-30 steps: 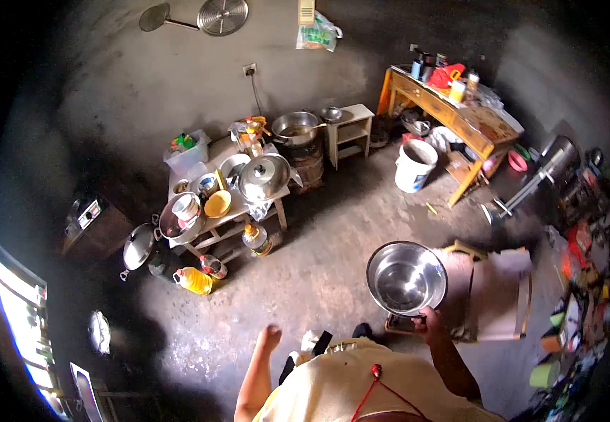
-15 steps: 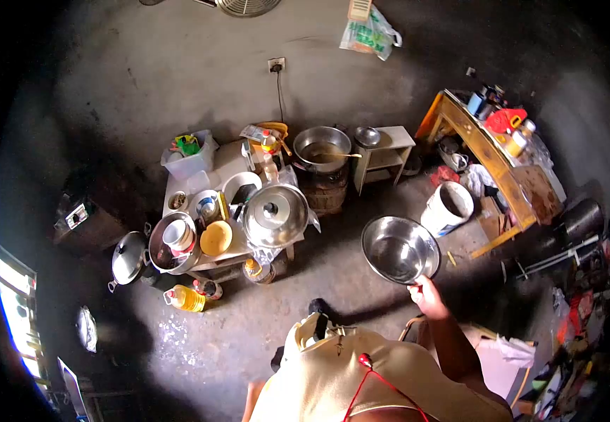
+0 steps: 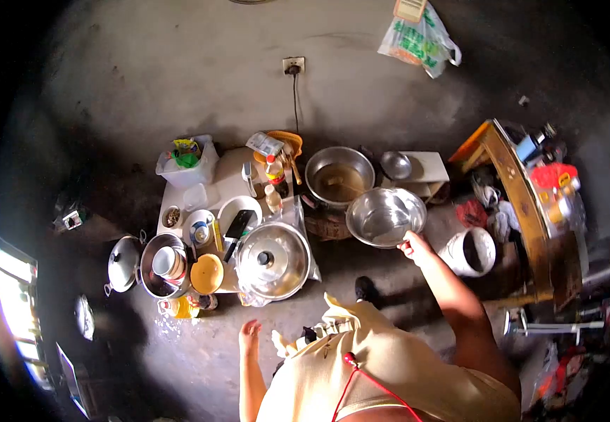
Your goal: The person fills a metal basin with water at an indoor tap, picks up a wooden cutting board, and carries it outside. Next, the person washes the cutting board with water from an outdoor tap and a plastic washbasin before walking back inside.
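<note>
My right hand [image 3: 412,247] grips the near rim of a shiny metal basin [image 3: 387,216]. The basin is held in the air, tilted so that its inside shows. Just left of it, a large metal pot [image 3: 340,176] with brownish liquid stands on a stove; the basin's edge overlaps it in view. Low in front of my body, my left hand [image 3: 250,336] is raised with loose fingers and nothing in it. Nearest to that hand is the table's front side, with a lidded steel pan [image 3: 273,261].
The crowded table [image 3: 231,166] carries a yellow bowl [image 3: 206,273], a cleaver [image 3: 239,225] and bottles. A small white cabinet [image 3: 426,166] holds a metal bowl [image 3: 396,165]. To the right are a white bucket [image 3: 469,252] and a wooden desk [image 3: 523,204]. An oil bottle [image 3: 178,307] stands on the floor.
I have moved closer to the stove. The basin in my right hand has come up next to the pot. My left hand has risen into view. A wooden-handled utensil no longer shows across the pot.
</note>
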The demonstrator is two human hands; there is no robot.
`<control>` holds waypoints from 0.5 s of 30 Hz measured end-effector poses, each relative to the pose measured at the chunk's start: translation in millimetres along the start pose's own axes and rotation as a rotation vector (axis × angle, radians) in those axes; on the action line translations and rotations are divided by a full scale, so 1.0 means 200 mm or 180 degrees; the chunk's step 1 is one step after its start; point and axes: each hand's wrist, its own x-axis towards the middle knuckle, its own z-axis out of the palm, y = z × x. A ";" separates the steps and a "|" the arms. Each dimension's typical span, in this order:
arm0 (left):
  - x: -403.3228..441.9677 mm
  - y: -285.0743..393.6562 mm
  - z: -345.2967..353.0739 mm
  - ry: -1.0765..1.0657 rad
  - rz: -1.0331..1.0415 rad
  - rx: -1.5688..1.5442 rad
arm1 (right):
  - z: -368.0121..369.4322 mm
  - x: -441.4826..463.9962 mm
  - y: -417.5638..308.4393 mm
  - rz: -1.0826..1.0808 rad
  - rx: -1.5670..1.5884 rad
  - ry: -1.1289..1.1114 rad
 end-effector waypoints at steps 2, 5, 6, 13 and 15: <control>-0.09 -0.11 0.07 0.0493 -0.0524 -0.0273 | 0.06 0.10 -0.18 0.0031 -0.0258 0.0239; -0.21 -0.32 0.24 0.0880 -0.1047 -0.0548 | 0.05 0.31 -0.40 -0.0137 -0.0974 0.0104; -0.26 -0.36 0.31 0.0893 -0.1141 -0.0371 | 0.06 0.36 -0.45 -0.0109 -0.1013 0.0075; -0.43 -0.34 0.67 0.0858 -0.1539 -0.1027 | 0.12 0.61 -0.74 -0.0313 -0.1661 0.0236; -0.35 -0.62 0.62 0.0908 -0.1698 -0.0963 | 0.13 0.61 -0.79 -0.0307 -0.1676 0.0248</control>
